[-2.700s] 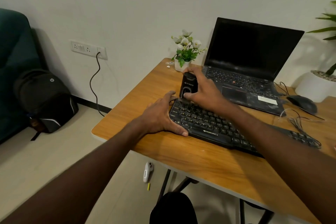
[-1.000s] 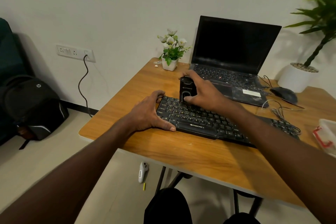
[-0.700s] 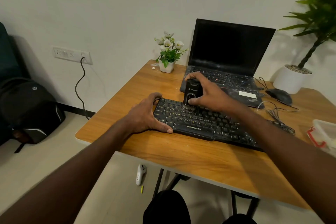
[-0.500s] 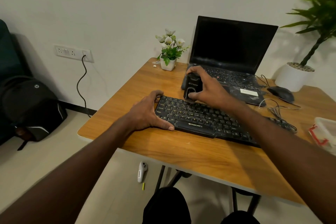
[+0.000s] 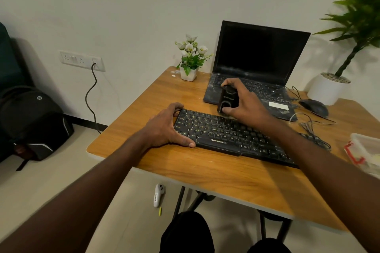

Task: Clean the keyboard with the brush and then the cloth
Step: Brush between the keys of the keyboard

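Observation:
A black keyboard lies across the wooden desk. My left hand grips its left end, thumb along the front edge and fingers curled over the back corner. My right hand holds a black brush upright at the keyboard's back edge, near the upper key rows. The brush's bristles are hidden behind my hand. No cloth shows in view.
An open dusty laptop stands behind the keyboard, a small flower pot to its left. A mouse, loose cables and a clear plastic box sit at the right. A potted plant fills the far right corner.
My right hand has moved the brush from the keyboard's upper left keys a little right and back along the top rows. My left hand stays on the keyboard's left end.

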Tool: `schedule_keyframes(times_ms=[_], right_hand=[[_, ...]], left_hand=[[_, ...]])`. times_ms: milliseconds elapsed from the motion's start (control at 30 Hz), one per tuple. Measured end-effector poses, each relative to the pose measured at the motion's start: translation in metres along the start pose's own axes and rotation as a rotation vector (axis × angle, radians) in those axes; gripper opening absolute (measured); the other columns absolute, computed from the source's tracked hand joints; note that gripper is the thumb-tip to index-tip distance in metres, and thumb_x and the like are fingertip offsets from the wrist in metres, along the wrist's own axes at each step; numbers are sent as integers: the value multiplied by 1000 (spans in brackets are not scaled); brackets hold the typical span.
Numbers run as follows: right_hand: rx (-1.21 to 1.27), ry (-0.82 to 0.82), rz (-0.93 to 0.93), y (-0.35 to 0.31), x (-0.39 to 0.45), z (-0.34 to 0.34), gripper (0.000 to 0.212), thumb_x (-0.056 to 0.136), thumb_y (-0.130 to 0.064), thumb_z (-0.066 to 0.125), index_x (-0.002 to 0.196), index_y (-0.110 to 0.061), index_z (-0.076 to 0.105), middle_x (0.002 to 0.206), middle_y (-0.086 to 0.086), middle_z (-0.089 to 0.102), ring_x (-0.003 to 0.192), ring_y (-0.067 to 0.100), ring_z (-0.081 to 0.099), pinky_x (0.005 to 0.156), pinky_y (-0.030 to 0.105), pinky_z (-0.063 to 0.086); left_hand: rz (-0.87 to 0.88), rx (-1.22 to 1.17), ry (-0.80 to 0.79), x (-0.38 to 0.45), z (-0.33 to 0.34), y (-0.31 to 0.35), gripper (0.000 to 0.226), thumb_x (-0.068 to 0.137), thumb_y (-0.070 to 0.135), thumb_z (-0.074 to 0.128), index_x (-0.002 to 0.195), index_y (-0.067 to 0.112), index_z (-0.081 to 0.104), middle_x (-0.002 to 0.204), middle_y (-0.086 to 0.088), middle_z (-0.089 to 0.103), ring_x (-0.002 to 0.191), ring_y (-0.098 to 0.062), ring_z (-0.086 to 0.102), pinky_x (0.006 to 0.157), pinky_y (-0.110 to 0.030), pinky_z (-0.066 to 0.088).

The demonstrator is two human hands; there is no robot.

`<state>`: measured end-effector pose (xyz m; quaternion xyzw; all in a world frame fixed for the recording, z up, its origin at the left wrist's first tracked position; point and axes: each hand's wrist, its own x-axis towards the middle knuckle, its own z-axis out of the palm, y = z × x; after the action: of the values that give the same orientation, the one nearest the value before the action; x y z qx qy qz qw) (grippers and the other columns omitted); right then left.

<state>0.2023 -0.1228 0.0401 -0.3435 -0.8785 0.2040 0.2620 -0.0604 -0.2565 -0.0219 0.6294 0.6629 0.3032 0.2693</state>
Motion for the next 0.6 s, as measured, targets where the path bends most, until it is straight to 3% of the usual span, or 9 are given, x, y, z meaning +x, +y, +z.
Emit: schedule_keyframes(times_ms=[133, 233, 367, 533, 600], right_hand=[[-155, -87, -15, 5, 1, -2, 73, 87, -9, 77, 141, -39, 36, 120, 6, 59, 86, 12, 65, 56, 21, 55], [-92, -14, 69, 13, -6, -9, 72, 87, -8, 78, 139, -37, 38, 123, 3, 58, 89, 10, 64, 60, 21, 56], [-59, 25, 8, 12, -21, -6, 70, 88, -5, 77, 141, -32, 41, 113, -8, 53, 83, 4, 63, 54, 14, 54], [-83, 17, 32, 12, -15, -15, 71, 87, -8, 77, 140, -37, 40, 119, -2, 56, 93, 16, 67, 62, 27, 62], [-17, 20, 20, 11, -18, -14, 70, 88, -7, 77, 140, -36, 41, 118, -6, 54, 90, 11, 66, 58, 23, 60]], left_hand=[[-4, -5, -6, -1, -1, 1, 141, 31, 84, 95, 150, 50, 28, 155, 8, 49, 142, -16, 47, 123, -54, 36], [-10, -6, -3, 0, 0, 0, 142, 31, 83, 95, 151, 48, 29, 155, 8, 49, 141, -16, 47, 122, -53, 38], [-6, -12, 0, 2, 0, -1, 141, 29, 83, 96, 149, 50, 30, 154, 7, 50, 140, -18, 49, 119, -51, 43], [-7, -11, 14, 2, 2, -4, 140, 30, 82, 97, 150, 49, 32, 150, 8, 51, 137, -17, 50, 119, -50, 44], [-6, -12, 10, 3, 2, -4, 141, 30, 81, 97, 150, 49, 31, 150, 7, 51, 137, -17, 50, 119, -50, 44]])
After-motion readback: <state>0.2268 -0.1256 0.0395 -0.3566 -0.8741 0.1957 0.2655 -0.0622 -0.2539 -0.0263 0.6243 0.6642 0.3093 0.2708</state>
